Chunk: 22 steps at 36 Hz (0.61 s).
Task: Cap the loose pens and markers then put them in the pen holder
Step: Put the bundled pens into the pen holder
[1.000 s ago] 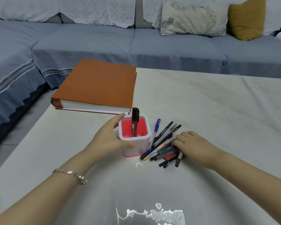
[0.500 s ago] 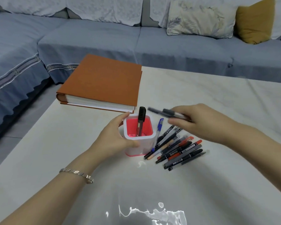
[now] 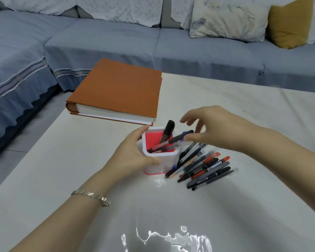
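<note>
A white pen holder [image 3: 154, 165] with a pink inside stands on the table, and my left hand [image 3: 133, 157] grips its left wall. A black marker [image 3: 168, 130] stands upright in it. Two capped pens [image 3: 171, 141] lean slanted into its mouth, their upper ends by the thumb of my right hand [image 3: 216, 128]. That hand hovers above and to the right of the holder with its fingers spread. Several pens and markers [image 3: 204, 166], black, grey and red, lie in a pile against the holder's right side.
A thick orange book [image 3: 120, 88] lies behind the holder at the table's far left. The pale table [image 3: 253, 113] stretches to the right and toward me. A blue sofa [image 3: 189, 48] with cushions runs along the far side and the left.
My right hand picked two pens from the pile, carried them left over the holder and has spread its fingers, with the pens now leaning inside. My left hand stayed on the holder.
</note>
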{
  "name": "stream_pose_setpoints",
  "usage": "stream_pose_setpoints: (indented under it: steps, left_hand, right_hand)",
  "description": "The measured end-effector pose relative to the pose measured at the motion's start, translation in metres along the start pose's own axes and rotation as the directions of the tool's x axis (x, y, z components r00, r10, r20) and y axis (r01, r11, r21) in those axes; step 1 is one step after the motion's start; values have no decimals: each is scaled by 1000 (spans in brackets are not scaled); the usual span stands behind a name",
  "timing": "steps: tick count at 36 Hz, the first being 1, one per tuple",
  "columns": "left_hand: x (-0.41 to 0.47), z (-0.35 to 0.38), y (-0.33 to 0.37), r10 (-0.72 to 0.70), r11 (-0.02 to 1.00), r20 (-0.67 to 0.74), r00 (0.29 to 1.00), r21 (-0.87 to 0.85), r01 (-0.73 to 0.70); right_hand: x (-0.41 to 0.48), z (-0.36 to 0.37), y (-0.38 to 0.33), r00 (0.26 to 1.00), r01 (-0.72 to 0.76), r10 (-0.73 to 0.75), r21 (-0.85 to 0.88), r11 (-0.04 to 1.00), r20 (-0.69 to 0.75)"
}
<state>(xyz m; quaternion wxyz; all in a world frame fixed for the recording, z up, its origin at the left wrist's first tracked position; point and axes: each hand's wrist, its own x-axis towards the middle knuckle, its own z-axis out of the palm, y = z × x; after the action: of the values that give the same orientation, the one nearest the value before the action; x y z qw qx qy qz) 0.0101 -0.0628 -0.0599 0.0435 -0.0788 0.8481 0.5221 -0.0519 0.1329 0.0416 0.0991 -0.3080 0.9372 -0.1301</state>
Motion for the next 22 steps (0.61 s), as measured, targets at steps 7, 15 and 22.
stream_pose_setpoints:
  steps: [7, 15, 22]
  left_hand:
    - [0, 1, -1, 3, 1000, -13, 1000, -7, -3]
    - [-3, 1, 4, 1, 1000, -12, 1000, -12, -1]
    - [-3, 2, 4, -10, 1000, -14, 1000, -20, 9]
  right_hand:
    - [-46, 38, 62, 993, -106, 105, -22, 994, -54]
    - [-41, 102, 80, 974, 180, -125, -306, 935, 192]
    - [-38, 109, 84, 974, 175, -113, -340, 924, 197]
